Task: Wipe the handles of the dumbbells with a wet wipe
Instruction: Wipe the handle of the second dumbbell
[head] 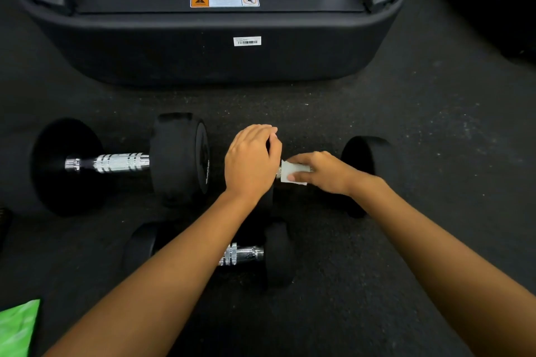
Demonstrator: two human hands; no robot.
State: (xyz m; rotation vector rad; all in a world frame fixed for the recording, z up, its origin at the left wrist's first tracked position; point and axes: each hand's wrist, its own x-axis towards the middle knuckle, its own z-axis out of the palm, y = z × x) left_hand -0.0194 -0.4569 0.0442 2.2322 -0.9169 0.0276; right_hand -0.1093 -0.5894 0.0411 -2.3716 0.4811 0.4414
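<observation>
Three black dumbbells with chrome handles lie on the dark floor. The right dumbbell [367, 159] is the one under both hands. My left hand [252, 162] is cupped over its left weight, which it mostly hides. My right hand [324, 172] presses a white wet wipe [291, 172] around its chrome handle. A large dumbbell [121, 162] lies to the left, untouched. A smaller dumbbell [278, 252] lies nearer to me, partly hidden by my left forearm.
The black rear end of a treadmill [220, 46] stands just beyond the dumbbells. A green packet [17, 327] lies at the bottom left corner. Speckled black rubber flooring [435, 113] stretches to the right.
</observation>
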